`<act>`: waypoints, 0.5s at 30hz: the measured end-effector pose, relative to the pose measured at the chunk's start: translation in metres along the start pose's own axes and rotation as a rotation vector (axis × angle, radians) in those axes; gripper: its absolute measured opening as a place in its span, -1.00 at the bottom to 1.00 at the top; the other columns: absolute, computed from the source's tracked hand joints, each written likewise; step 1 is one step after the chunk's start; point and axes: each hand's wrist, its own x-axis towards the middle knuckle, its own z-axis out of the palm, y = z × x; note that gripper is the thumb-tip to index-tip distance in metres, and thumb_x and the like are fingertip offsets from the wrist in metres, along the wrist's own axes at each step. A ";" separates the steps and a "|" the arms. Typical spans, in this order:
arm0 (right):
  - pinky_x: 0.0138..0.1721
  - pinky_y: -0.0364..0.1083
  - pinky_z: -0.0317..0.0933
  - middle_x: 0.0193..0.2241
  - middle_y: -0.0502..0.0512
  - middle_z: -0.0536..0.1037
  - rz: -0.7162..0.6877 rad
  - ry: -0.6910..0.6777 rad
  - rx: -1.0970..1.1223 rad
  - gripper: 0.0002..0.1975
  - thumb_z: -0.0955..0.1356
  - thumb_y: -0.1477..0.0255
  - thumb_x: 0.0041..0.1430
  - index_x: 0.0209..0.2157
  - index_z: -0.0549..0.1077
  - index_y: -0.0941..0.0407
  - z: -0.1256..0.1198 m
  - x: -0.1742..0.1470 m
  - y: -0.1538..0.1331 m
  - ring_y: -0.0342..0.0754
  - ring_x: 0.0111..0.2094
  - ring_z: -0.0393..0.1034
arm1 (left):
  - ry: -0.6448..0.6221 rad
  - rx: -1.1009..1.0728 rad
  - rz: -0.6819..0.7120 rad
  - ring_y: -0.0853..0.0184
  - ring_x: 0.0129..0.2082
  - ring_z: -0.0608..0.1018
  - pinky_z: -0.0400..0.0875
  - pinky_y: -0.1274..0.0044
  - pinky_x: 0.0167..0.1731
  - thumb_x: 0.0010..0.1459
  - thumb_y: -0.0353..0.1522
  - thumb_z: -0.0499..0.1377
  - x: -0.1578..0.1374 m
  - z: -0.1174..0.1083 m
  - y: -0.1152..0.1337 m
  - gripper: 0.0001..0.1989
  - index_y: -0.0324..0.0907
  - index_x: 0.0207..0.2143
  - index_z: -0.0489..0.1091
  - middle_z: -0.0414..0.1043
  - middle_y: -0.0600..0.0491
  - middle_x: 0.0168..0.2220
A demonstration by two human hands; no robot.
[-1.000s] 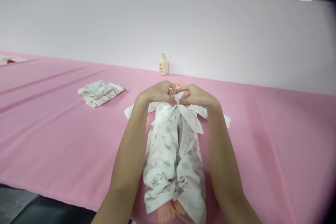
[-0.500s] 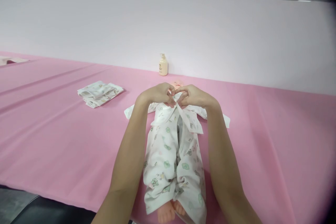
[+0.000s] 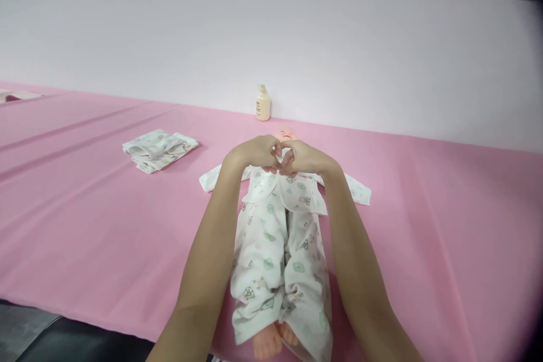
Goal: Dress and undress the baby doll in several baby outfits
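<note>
A baby doll [image 3: 274, 237] in white, green-patterned clothes [image 3: 303, 192] lies lengthwise before the person, feet [image 3: 267, 342] nearest, head [image 3: 285, 134] farthest; left hand [image 3: 257, 151] and right hand [image 3: 306, 157] meet over its chest, grip unclear.

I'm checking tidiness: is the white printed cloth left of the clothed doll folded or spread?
Folded: the white printed cloth lies in stacked layers on the pink table covering.

Left hand [image 3: 257, 153], right hand [image 3: 306, 157] and both forearms [image 3: 210, 226] are bare.
</note>
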 end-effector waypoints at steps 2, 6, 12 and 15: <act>-0.44 -0.17 0.38 -0.45 0.00 0.53 0.015 -0.012 0.021 -0.62 0.41 0.65 -0.10 -0.22 0.30 0.10 -0.002 -0.001 0.002 -0.07 -0.42 0.46 | 0.005 0.033 -0.002 0.23 -0.26 0.60 0.49 0.53 -0.29 -0.14 -0.46 0.26 0.001 0.000 -0.001 -0.64 -0.21 -0.21 0.31 0.54 -0.03 -0.27; -0.38 -0.14 0.42 -0.44 0.00 0.54 0.031 -0.026 0.072 -0.58 0.42 0.63 -0.05 -0.12 0.32 0.09 -0.005 -0.002 0.007 -0.07 -0.37 0.48 | -0.015 0.030 -0.009 0.24 -0.25 0.59 0.48 0.56 -0.32 -0.14 -0.44 0.27 0.003 0.000 -0.003 -0.62 -0.21 -0.20 0.30 0.53 -0.05 -0.27; -0.44 -0.15 0.41 -0.44 0.07 0.55 0.140 0.004 0.005 -0.67 0.42 0.61 -0.04 -0.19 0.38 0.16 -0.003 0.002 0.006 -0.09 -0.46 0.48 | 0.017 0.323 -0.175 0.20 -0.30 0.58 0.44 0.51 -0.36 -0.17 -0.35 0.30 -0.003 -0.001 0.008 -0.60 -0.21 -0.20 0.40 0.52 -0.05 -0.17; -0.52 -0.17 0.37 -0.54 0.03 0.50 0.214 0.041 -0.092 -0.74 0.45 0.52 -0.03 -0.25 0.40 0.18 -0.001 0.003 0.003 -0.10 -0.54 0.44 | 0.156 0.445 -0.179 0.20 -0.24 0.56 0.41 0.52 -0.31 -0.14 -0.33 0.30 -0.029 -0.001 0.029 -0.64 -0.19 -0.21 0.44 0.52 -0.04 -0.16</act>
